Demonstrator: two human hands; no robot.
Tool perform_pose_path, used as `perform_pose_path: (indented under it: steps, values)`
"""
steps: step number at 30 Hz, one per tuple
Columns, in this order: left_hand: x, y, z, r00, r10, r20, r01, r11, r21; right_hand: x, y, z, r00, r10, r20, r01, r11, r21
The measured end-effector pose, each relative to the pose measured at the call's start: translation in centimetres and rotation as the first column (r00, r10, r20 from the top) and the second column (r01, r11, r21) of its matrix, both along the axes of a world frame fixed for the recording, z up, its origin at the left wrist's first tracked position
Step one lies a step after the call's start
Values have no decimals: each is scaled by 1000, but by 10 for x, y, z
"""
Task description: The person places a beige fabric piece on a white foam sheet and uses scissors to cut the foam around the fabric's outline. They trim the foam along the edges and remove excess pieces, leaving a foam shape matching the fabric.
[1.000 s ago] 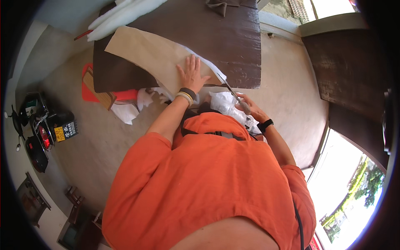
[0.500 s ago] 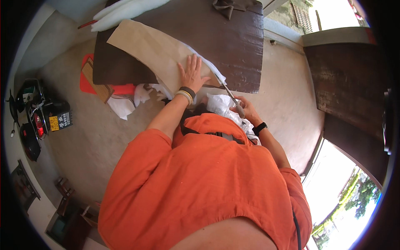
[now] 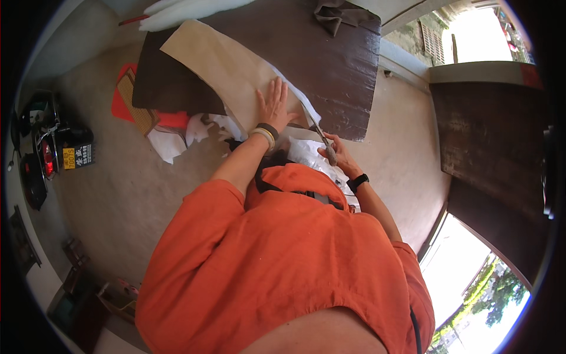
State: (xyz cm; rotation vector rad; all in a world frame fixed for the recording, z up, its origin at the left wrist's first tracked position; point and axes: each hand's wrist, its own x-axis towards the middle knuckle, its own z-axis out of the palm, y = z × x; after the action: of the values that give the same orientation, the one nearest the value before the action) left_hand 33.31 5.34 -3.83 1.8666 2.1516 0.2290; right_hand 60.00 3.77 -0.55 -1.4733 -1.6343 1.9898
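Note:
A long tan sheet (image 3: 221, 62) with a curved edge lies across the dark brown table (image 3: 330, 76). White padding (image 3: 299, 96) shows as a strip along its right edge. My left hand (image 3: 275, 107) presses flat on the near end of the sheet, fingers spread. My right hand (image 3: 342, 154) grips a pair of scissors (image 3: 331, 157) by the handles, at the table's near edge. The blades reach up to the near right corner of the sheet and padding; how far apart they are is hard to tell. Crumpled white material (image 3: 303, 152) sits below the table edge, by my lap.
A roll of white batting (image 3: 188, 13) lies at the table's far left, and a dark cloth (image 3: 339, 15) at its far right. Left of the table are a red stool-like object (image 3: 121, 106), a woven mat (image 3: 134, 103) and white scraps (image 3: 168, 144). A motorbike (image 3: 47, 147) stands farther left.
The view has shifted slightly. My left hand stays flat on the sheet. My right hand and the scissors remain at the sheet's near right corner, with the scissors at a slightly different angle.

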Motion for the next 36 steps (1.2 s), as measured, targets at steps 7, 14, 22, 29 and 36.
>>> perform_pose_path:
  steps: [7, 14, 22, 29, 36]
  values:
    - [0, 1, 0, 1000, 15, -14, -15, 1000, -9, 11, 1, 15, 999, 40, 31, -39, 999, -38]
    - [-1, 0, -1, 999, 41, 12, -40, 999, -27, 0, 8, 15, 998, 63, 30, -62, 997, -45]
    - [-2, 0, -1, 997, 53, 52, -53, 999, -12, -10, 11, 1, 1000, -4, 22, 6, 997, -83]
    - [-3, 1, -3, 998, 51, 39, -51, 999, -11, -2, 15, 22, 998, 51, 49, -45, 993, -108]
    - [-3, 0, -5, 999, 52, 11, -51, 999, -17, -17, 25, 9, 998, 56, 35, -53, 996, -74]
